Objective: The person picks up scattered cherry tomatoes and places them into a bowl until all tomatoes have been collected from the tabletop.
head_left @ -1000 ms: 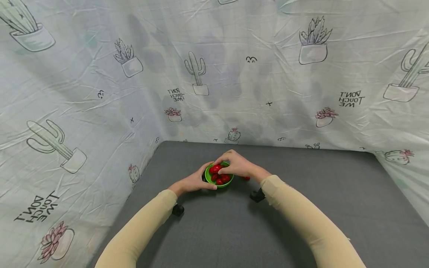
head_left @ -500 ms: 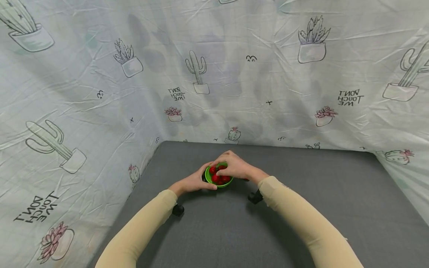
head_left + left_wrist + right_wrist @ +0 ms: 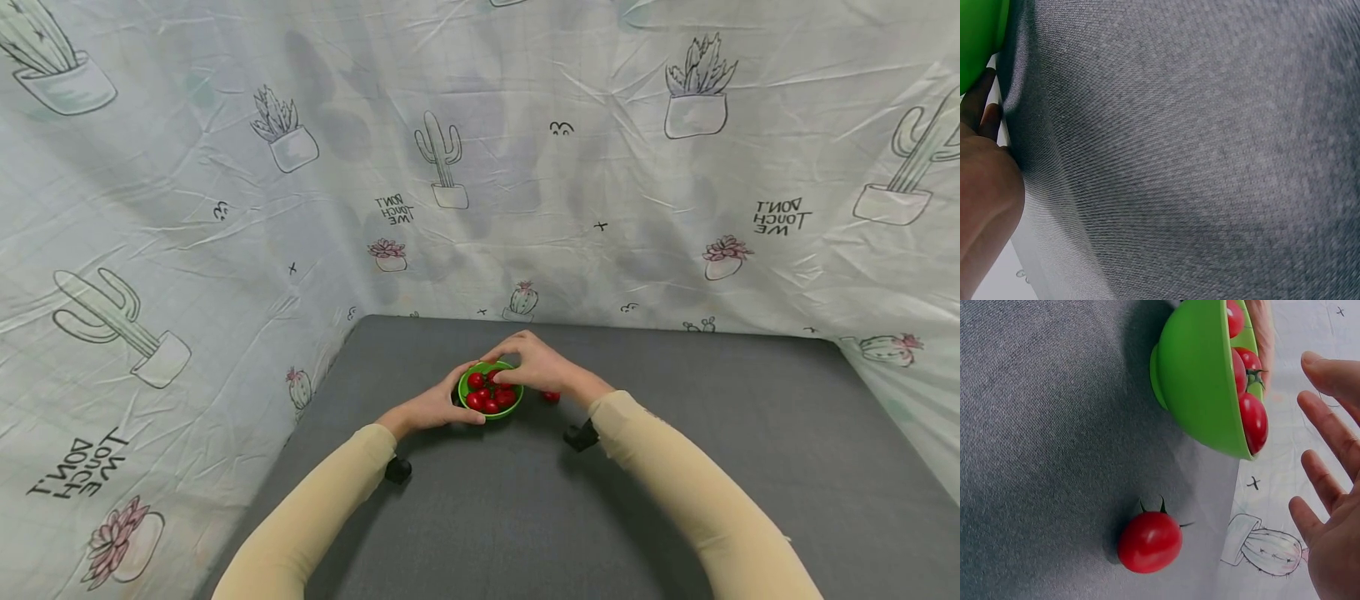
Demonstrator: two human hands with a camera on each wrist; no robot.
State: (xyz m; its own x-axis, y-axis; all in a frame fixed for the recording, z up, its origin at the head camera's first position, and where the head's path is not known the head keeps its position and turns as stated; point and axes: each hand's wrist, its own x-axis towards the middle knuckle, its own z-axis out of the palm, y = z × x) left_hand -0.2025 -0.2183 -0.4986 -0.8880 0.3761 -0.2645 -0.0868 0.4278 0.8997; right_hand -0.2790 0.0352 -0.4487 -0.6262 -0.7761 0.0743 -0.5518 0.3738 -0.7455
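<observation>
- So, from my seat I see a green bowl [image 3: 491, 390] sitting on the grey mat [image 3: 675, 467], towards the far side and a little left of the middle.
- Inside the bowl lies a heap of red tomatoes [image 3: 486, 395]; I make out several, some with small green stalks, and they fill it up close to the rim.
- From the right wrist view the bowl [image 3: 1200, 381] shows its side, and three tomatoes [image 3: 1252, 422] peek over the rim.
- One loose tomato [image 3: 551, 397] lies on the mat just right of the bowl, not touching it; in the right wrist view it [image 3: 1150, 541] sits near the foot of the bowl with its stalk up.
- My left hand [image 3: 435, 406] is curled round the left side of the bowl, thumb along the near rim, gripping it.
- In the left wrist view only the heel of that hand [image 3: 985, 206] and a sliver of green bowl [image 3: 979, 37] show at the left edge; the rest is mat.
- My right hand [image 3: 536, 367] hovers over the far right part of the bowl, fingertips just above the tomatoes; I cannot tell whether they touch.
- The right wrist view shows that hand [image 3: 1335, 506] with fingers [image 3: 1329, 431] spread and straight, holding nothing.
- Both sleeves are beige, and a black wrist mount [image 3: 581, 435] sits under the right forearm.
- Cloth [image 3: 187, 208] printed with cactus drawings walls in the mat on the left, far and right sides.
</observation>
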